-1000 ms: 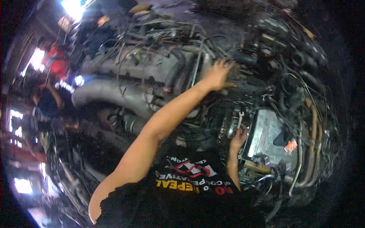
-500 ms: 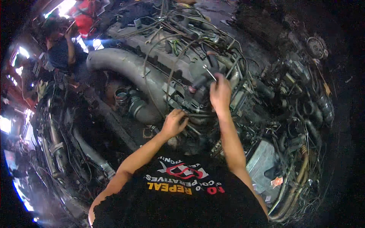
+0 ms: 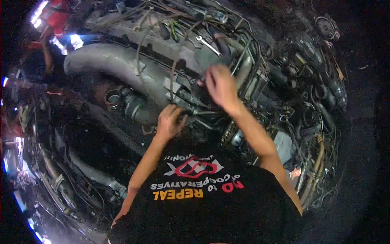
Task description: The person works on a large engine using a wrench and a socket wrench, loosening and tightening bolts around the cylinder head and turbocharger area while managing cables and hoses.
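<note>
A large, dirty engine lies before me, with a thick grey curved pipe (image 3: 118, 61) along its near side. My left hand (image 3: 170, 120) is at the engine's near edge by some thin metal lines, its fingers curled and whatever they pinch hidden. Farther right, my right hand (image 3: 222, 87) is over the engine with its fingers closed. A black hose (image 3: 223, 44) runs down behind that hand, and I cannot make out what the fingers hold. Just beyond them a silver combination wrench (image 3: 209, 46) rests on the engine top, touched by neither hand.
Loose cables and a green-yellow item (image 3: 174, 31) are strewn over the engine top. A round open port (image 3: 113, 98) is left of my left hand. Pipes and hoses crowd both sides. Another person's arm (image 3: 46, 55) shows at the far left, near something red (image 3: 56, 18).
The wrench has left my right hand and lies on the engine. That hand has come nearer, over the black hose. My view has shifted, so the engine appears farther left and higher.
</note>
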The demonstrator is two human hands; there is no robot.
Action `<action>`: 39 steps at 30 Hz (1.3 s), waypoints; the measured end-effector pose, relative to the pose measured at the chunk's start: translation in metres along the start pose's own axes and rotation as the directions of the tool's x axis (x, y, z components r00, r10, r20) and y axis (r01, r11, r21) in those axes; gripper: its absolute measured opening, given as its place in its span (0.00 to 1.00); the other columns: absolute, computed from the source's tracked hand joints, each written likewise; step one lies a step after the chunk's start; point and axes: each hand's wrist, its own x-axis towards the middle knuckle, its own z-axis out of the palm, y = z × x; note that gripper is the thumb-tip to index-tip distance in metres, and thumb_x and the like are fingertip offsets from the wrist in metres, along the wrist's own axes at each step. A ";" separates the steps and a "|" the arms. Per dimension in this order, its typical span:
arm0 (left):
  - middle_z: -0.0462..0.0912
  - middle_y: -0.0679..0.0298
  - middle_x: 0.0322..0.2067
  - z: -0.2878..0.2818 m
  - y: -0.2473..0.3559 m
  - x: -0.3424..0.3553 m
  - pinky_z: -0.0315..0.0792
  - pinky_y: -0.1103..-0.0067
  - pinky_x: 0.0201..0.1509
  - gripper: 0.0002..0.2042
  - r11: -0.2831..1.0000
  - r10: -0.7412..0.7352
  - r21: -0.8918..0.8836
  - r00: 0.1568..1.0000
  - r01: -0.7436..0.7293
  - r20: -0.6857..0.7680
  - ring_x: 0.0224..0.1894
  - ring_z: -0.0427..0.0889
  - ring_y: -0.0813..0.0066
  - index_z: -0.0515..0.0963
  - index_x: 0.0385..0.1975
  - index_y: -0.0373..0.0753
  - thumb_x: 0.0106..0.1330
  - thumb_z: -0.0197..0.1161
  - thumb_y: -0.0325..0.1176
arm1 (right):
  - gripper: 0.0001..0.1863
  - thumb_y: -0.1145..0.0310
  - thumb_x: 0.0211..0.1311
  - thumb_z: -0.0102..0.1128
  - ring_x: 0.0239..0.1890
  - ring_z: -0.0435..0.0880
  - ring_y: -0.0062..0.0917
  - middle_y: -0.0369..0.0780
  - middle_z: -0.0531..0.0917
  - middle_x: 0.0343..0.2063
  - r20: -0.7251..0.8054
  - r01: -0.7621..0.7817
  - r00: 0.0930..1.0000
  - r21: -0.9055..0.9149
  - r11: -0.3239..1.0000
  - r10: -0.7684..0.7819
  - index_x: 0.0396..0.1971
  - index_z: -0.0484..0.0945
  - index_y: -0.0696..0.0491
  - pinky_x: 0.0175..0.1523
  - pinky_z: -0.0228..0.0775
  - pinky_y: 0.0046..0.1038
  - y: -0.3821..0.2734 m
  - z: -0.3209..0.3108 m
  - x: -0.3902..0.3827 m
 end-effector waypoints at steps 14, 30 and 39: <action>0.69 0.62 0.51 0.032 -0.021 0.035 0.49 0.65 0.63 0.36 0.704 0.212 0.612 0.929 -0.360 0.302 0.57 0.64 0.68 0.56 0.61 0.47 0.48 0.60 0.38 | 0.09 0.69 0.49 0.50 0.38 0.76 0.30 0.41 0.79 0.28 0.421 0.198 0.907 -0.378 0.904 -0.023 0.29 0.76 0.55 0.41 0.66 0.31 -0.055 0.046 -0.097; 0.72 0.63 0.48 0.035 -0.020 0.039 0.51 0.67 0.62 0.25 0.596 0.314 0.660 0.889 -0.458 0.333 0.53 0.69 0.70 0.64 0.56 0.49 0.55 0.48 0.30 | 0.09 0.68 0.52 0.48 0.38 0.79 0.31 0.42 0.81 0.32 0.166 0.088 0.985 -0.235 0.968 -0.049 0.29 0.78 0.53 0.45 0.67 0.33 -0.033 0.054 -0.110; 0.73 0.63 0.47 0.037 -0.031 0.037 0.54 0.68 0.62 0.22 0.632 0.346 0.640 0.898 -0.437 0.271 0.50 0.72 0.70 0.68 0.53 0.51 0.55 0.51 0.35 | 0.16 0.55 0.56 0.52 0.24 0.82 0.35 0.44 0.80 0.19 0.402 0.141 0.914 -0.188 0.972 -0.055 0.26 0.76 0.54 0.29 0.72 0.36 -0.024 0.051 -0.101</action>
